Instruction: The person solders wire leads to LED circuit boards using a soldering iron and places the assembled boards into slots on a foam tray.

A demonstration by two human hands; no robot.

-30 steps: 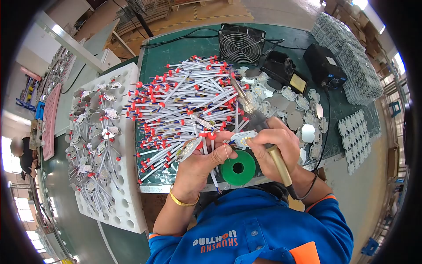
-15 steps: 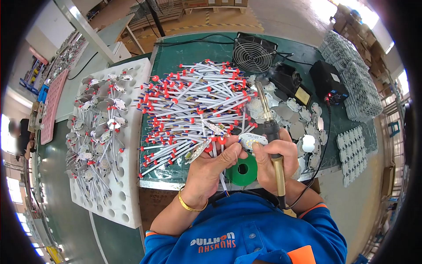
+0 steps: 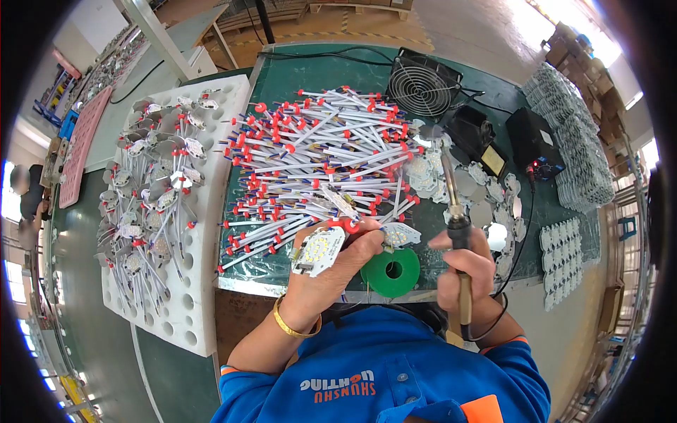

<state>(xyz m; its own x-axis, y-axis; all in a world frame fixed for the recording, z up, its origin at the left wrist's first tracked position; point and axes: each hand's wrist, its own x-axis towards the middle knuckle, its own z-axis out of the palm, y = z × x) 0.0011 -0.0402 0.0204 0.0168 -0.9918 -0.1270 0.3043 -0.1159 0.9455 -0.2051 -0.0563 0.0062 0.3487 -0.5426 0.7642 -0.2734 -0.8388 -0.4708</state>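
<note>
My left hand [image 3: 340, 266] is closed on several LED boards. One white board [image 3: 323, 248], with a ring of small LEDs, faces up over the back of the hand; another LED board [image 3: 402, 235] sticks out past the thumb and fingertips. A red-capped white cable shows among these fingers, though where it joins is hidden. My right hand [image 3: 465, 271] is wrapped around the handle of a soldering iron [image 3: 458, 233], its metal tip pointing away from me. Below the fingertips of my left hand lies a green solder spool [image 3: 392, 273].
A heap of white cables with red rings [image 3: 324, 151] covers the middle of the table. Left is a white foam tray [image 3: 201, 282] bearing wired boards. Behind and right stand a fan [image 3: 422, 86], a black soldering station [image 3: 534, 144] and stacked board panels [image 3: 571, 141]. Loose boards [image 3: 431, 176] lie near the iron.
My right hand has moved away to the right with the soldering iron, letting go of the LED board between the hands. My left hand has turned, so another board's LED side now faces up.
</note>
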